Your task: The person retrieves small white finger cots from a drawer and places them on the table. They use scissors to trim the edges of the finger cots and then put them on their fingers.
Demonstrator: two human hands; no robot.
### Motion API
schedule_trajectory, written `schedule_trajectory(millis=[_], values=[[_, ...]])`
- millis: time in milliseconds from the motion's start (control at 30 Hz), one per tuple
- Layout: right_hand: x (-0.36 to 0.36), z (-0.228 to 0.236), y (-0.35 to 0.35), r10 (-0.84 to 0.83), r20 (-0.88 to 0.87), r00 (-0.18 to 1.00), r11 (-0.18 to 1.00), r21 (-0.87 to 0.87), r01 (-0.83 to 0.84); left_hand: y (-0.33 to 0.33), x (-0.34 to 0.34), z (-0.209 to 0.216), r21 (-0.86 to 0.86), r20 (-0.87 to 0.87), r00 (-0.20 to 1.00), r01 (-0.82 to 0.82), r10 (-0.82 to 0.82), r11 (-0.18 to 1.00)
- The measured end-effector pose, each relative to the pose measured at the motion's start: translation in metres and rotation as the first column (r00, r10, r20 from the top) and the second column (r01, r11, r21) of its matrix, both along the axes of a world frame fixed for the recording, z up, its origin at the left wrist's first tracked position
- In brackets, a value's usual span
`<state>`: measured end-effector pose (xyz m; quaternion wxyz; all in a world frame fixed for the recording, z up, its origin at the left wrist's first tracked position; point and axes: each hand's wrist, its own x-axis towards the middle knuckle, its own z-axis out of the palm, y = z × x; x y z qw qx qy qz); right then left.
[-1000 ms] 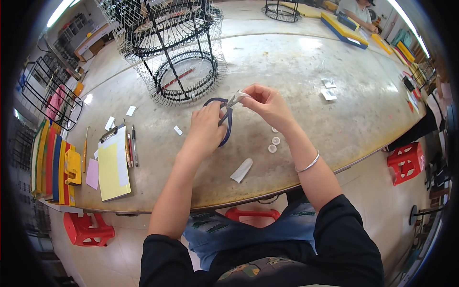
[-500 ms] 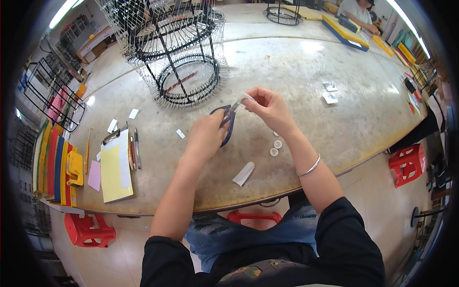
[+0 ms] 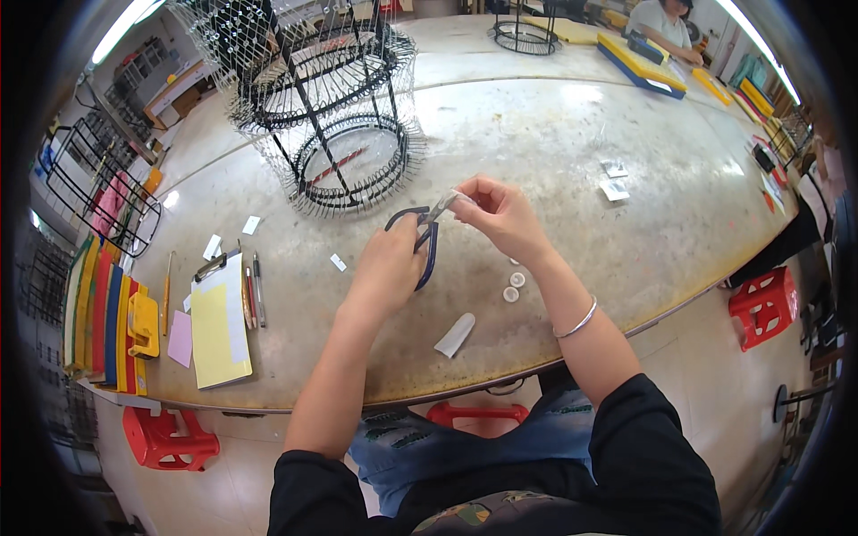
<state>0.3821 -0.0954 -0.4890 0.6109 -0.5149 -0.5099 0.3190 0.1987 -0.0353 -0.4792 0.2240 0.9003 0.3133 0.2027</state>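
Observation:
My left hand [image 3: 390, 263] is closed round a pair of scissors [image 3: 429, 259] with dark blue handles, its blades pointing up and right. The blades meet a small white finger cot [image 3: 457, 198], which my right hand [image 3: 502, 217] pinches between thumb and fingertips; how far they cut into it is too small to tell. An unrolled white finger cot [image 3: 455, 335] lies on the table below my hands. Beside my right forearm are several rolled-up finger cots [image 3: 514, 286], one partly hidden.
A tall black wire frame with netting [image 3: 349, 143] stands beyond my hands. To the left lie a clipboard with yellow paper [image 3: 219, 330], pens [image 3: 257, 286] and coloured boards [image 3: 112, 322]. Small white packets [image 3: 614, 186] lie right. Another person [image 3: 661, 27] sits at the far right.
The scissors have tilted slightly and their handle loops look a little wider apart. Both hands stay close together at the finger cot. The whole view has shifted slightly.

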Motion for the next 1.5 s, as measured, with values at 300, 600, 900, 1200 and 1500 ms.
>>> schedule_trajectory(millis=[300, 600, 900, 1200, 1500], values=[[0.0, 0.004, -0.002, 0.01, -0.04, 0.999, 1.0, 0.007, -0.01, -0.002, 0.002, 0.003, -0.143, -0.014, 1.0, -0.017, 0.015, 0.99], [0.0, 0.0, -0.001, 0.007, 0.018, 1.0, 1.0, 0.03, -0.007, -0.004, 0.001, 0.005, -0.096, -0.059, 0.998, -0.023, 0.017, 0.995], [0.0, 0.005, -0.003, -0.004, 0.01, 1.0, 1.0, -0.01, 0.004, -0.002, 0.001, 0.004, -0.154, -0.03, 0.999, -0.028, 0.024, 0.988], [-0.003, 0.017, -0.01, -0.053, 0.201, 0.978, 0.998, 0.033, 0.047, -0.003, 0.002, 0.005, -0.19, 0.013, 1.0, -0.011, 0.013, 0.982], [-0.004, 0.012, -0.007, -0.094, 0.218, 0.971, 0.992, 0.1, 0.073, 0.001, 0.0, -0.002, -0.332, 0.06, 0.998, -0.006, 0.028, 0.943]])
